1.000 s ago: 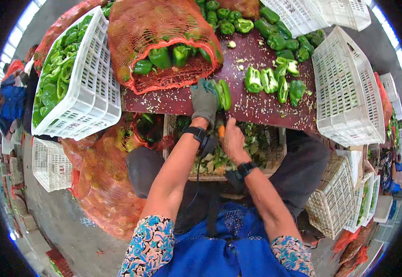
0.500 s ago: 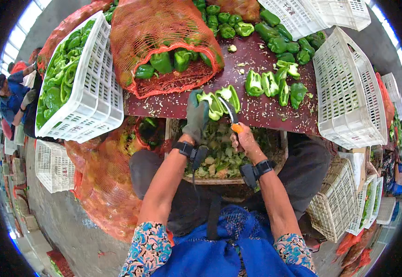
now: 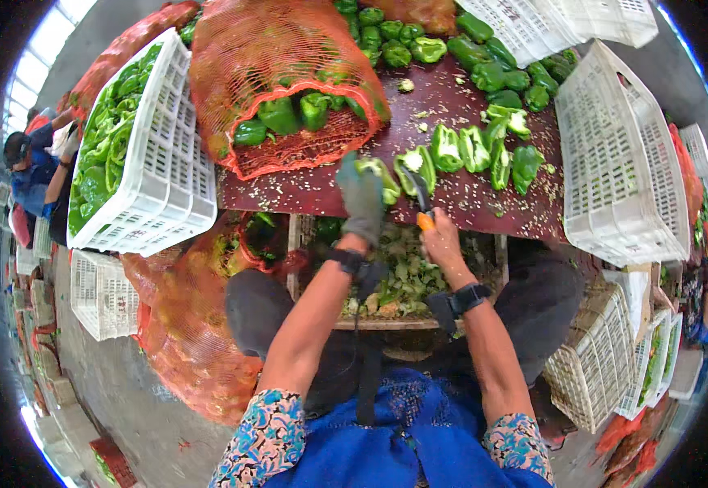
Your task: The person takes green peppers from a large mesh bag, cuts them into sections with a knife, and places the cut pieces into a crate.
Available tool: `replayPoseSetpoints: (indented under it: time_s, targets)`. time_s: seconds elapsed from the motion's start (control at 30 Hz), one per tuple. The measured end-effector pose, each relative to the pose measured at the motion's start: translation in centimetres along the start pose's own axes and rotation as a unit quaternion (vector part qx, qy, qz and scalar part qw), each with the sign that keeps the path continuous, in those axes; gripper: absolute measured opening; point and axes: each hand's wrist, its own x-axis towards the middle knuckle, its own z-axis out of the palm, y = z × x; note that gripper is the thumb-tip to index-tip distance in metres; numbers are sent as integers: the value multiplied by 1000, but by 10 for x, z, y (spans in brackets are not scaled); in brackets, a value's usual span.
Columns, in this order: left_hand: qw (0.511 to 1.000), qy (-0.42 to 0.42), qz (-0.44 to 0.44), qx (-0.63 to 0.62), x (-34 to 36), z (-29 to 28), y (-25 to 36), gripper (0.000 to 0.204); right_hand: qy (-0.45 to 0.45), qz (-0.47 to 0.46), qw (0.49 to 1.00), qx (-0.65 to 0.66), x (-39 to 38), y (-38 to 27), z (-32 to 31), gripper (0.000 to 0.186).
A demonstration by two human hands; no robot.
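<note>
My right hand, bare, is closed round the orange handle of a small knife. Its dark blade lies against the inner side of a halved green bell pepper, whose pale seed core shows. My left hand, in a grey-green glove and slightly blurred, grips another cut bell pepper half just left of the knife, over the near edge of the dark red table. Right of the knife, several cut pepper pieces lie on the tabletop among scattered seeds.
An open orange mesh sack of whole peppers lies on the table. White crates stand left, full of cut peppers, and right. Below my hands, a bin holds pepper scraps. Another person is at far left.
The two pepper halves have come apart. My right hand has moved one half rightward with the knife, beside the other pieces. My left hand has shifted slightly right.
</note>
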Motion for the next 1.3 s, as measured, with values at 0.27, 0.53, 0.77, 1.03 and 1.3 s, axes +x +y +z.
replayPoseSetpoints:
  time_s: [0.27,0.53,0.77,1.03,1.3]
  targets:
    - [956,-206,113,176,2,107,18,82,151,-129,966,-164,50,18,-53,21]
    - [963,145,166,152,70,-28,11,56,151,-7,988,-44,52,14,-66,43]
    - [914,171,41,366,159,-83,37,90,181,-59,979,-68,51,17,-64,34]
    - [891,67,44,446,178,-101,57,103,228,-89,951,-189,53,24,-57,41]
    - [929,70,105,347,115,-145,16,85,206,-67,959,-184,48,18,-57,44]
